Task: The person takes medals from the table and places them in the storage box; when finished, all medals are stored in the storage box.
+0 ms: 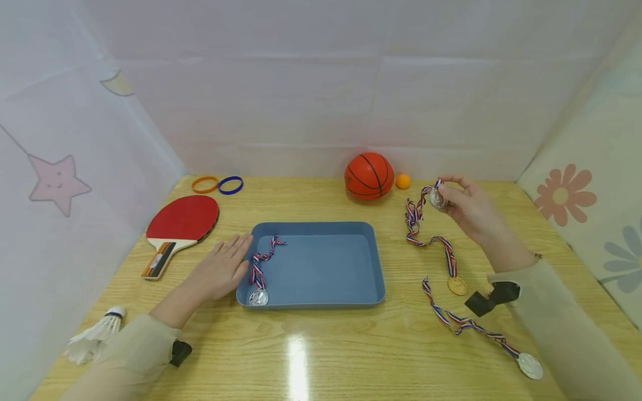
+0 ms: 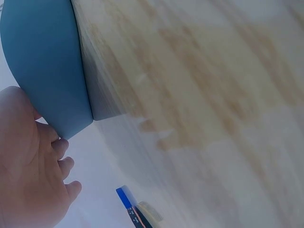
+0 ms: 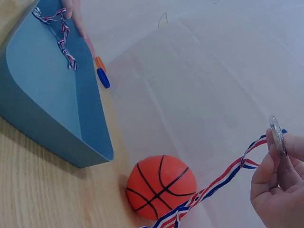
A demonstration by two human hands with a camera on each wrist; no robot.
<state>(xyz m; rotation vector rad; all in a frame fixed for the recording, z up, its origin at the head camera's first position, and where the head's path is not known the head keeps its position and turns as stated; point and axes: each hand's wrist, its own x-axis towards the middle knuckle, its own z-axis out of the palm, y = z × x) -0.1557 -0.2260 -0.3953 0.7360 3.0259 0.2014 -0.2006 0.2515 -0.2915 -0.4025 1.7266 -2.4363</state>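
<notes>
My right hand (image 1: 463,206) is raised over the right side of the table and pinches a silver medal (image 1: 437,199) between thumb and fingers. Its striped ribbon (image 1: 413,220) hangs down to the tabletop. The right wrist view shows the same medal (image 3: 278,135) edge-on at my fingertips (image 3: 271,156). Flat on the table lies my left hand (image 1: 223,270), its straight fingers touching the left rim of a blue tray (image 1: 321,305). A second silver medal (image 1: 258,297) with its ribbon rests in the tray's left front corner.
A gold medal (image 1: 457,285) and a third silver medal (image 1: 530,366) lie on the table at right. A basketball (image 1: 369,176) and a small orange ball (image 1: 403,181) sit at the back. At left are a red paddle (image 1: 183,220), two wristbands (image 1: 218,185) and a shuttlecock (image 1: 95,336).
</notes>
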